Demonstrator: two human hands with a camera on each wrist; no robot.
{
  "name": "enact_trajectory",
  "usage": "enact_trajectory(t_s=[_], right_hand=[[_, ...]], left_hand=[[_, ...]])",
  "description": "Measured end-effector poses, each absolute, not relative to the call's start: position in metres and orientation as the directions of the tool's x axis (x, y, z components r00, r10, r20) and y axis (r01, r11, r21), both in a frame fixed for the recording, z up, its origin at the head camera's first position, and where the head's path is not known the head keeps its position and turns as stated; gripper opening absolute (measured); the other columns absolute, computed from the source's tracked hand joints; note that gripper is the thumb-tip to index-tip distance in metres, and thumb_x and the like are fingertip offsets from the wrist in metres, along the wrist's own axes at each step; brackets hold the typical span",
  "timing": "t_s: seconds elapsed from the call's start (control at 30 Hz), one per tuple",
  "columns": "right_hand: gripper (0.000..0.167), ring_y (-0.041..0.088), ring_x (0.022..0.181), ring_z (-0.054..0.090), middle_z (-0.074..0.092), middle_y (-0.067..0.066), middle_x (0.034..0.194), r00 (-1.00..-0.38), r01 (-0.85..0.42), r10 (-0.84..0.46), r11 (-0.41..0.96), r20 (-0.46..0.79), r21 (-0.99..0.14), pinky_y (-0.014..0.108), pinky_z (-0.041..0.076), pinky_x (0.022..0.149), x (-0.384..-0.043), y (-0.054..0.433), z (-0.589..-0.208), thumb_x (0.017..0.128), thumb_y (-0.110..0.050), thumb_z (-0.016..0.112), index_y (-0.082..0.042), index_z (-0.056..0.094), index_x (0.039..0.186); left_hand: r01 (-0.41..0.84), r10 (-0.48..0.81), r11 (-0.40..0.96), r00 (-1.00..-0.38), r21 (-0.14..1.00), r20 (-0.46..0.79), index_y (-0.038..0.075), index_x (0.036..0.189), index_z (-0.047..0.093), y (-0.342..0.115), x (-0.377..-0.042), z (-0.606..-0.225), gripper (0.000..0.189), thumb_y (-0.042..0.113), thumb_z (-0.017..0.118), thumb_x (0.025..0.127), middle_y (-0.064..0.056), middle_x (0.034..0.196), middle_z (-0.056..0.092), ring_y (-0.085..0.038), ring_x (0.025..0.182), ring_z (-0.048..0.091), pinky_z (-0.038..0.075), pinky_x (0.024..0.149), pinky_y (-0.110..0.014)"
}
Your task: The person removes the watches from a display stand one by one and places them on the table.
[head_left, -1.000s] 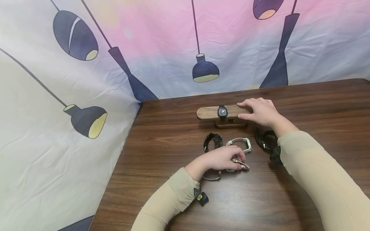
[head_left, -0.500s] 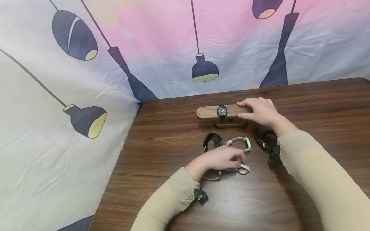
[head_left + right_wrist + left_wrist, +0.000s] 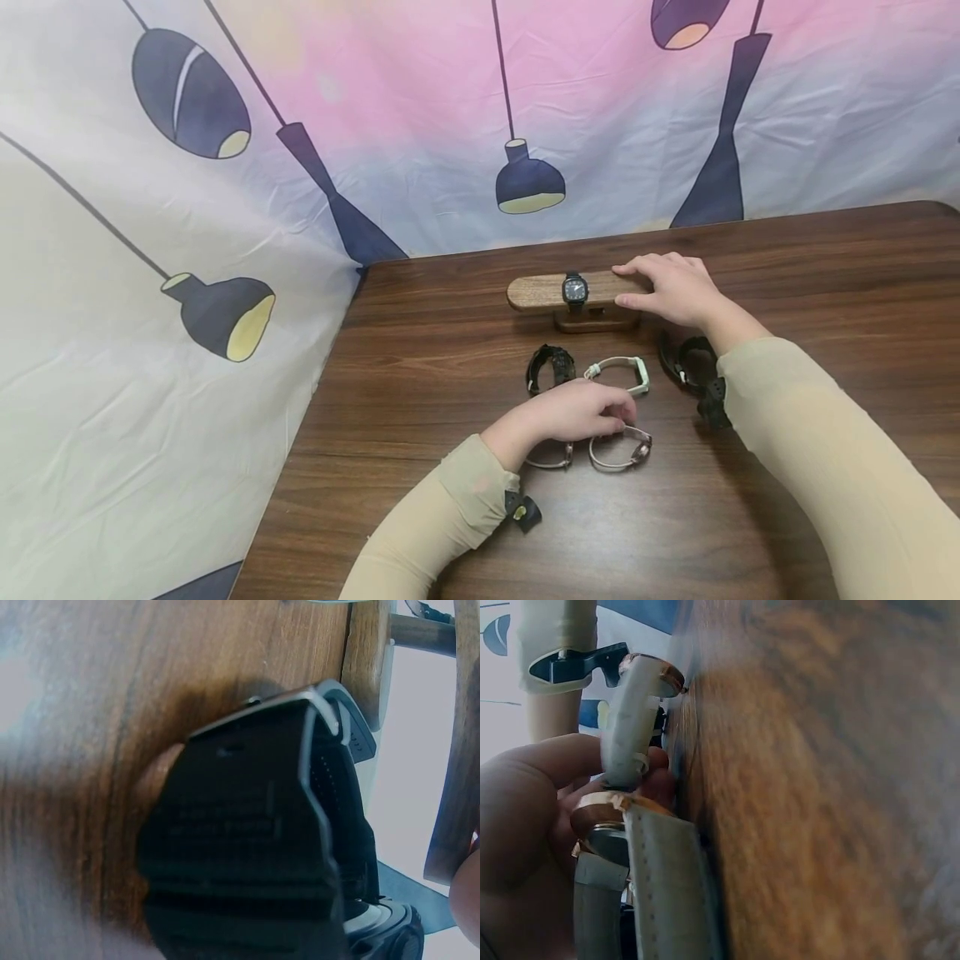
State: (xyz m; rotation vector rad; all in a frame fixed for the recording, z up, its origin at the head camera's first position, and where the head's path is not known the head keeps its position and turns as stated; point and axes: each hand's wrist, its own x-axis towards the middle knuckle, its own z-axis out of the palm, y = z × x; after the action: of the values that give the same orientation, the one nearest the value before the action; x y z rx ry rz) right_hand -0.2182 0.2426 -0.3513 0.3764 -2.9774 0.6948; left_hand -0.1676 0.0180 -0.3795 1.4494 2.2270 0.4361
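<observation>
My left hand (image 3: 573,412) is bent over the near row of watches, its thumb and fingertips pinching the far side of a white-strapped watch (image 3: 621,468) with a rose-gold case. That watch stands on its strap's edge as a loop; in the left wrist view its pale strap (image 3: 626,720) covers part of the fingers. Another pale-strapped watch (image 3: 555,463) lies under the left wrist, partly hidden. My right hand (image 3: 678,287) grips the right end of a wooden watch stand (image 3: 532,293), thumb in front and fingers behind. A black square-faced watch (image 3: 575,290) is strapped round its bar.
Behind the left hand are a black watch (image 3: 551,367) and a mint-green watch (image 3: 637,375). A bulky black watch (image 3: 690,362) lies below the right forearm and fills much of the right wrist view. Beyond the wooden table (image 3: 420,333) hangs a lamp-printed cloth (image 3: 420,125).
The white-strapped watch has turned in the left fingers, from a tilted, mostly covered position to a loop on edge nearer the front. The right hand has stayed on the stand.
</observation>
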Motion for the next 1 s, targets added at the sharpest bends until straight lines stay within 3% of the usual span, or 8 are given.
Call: enact_trajectory(t_s=[0.17,0.43,1.0], right_hand=[[0.06,0.038,0.121,0.036,0.046,0.014,0.136,-0.969,-0.248,-0.224,0.864,0.106,-0.439,0.059,0.018,0.098,-0.2184,0.2425,-0.3514,0.087,-0.054,0.057,-0.017,0.052,0.134],[0.06,0.038,0.122,0.036,0.047,0.012,0.136,-0.969,-0.247,-0.223,0.862,0.107,-0.442,0.059,0.017,0.098,-0.2191,0.2434,-0.3525,0.087,-0.055,0.056,-0.018,0.052,0.134],[0.059,0.038,0.121,0.037,0.047,0.013,0.136,-0.969,-0.246,-0.218,0.87,0.113,-0.427,0.059,0.018,0.097,-0.2192,0.2428,-0.3529,0.087,-0.054,0.058,-0.017,0.053,0.133]], left_hand=[[0.822,0.92,0.391,-0.337,0.413,-0.2,0.019,0.099,0.067,0.0175,-0.1686,-0.3801,0.01,0.019,0.06,0.092,0.014,0.087,0.062,0.004,0.079,0.052,0.039,0.074,-0.011],[0.806,0.932,0.359,-0.284,0.471,-0.225,0.016,0.108,0.064,0.0166,-0.169,-0.3815,0.016,0.016,0.06,0.092,0.012,0.08,0.058,0.003,0.073,0.052,0.039,0.07,-0.011],[0.761,0.913,0.407,-0.323,0.505,-0.249,0.015,0.113,0.06,0.0161,-0.1661,-0.3851,0.023,0.012,0.06,0.09,0.01,0.075,0.056,0.0,0.062,0.051,0.04,0.062,-0.012]])
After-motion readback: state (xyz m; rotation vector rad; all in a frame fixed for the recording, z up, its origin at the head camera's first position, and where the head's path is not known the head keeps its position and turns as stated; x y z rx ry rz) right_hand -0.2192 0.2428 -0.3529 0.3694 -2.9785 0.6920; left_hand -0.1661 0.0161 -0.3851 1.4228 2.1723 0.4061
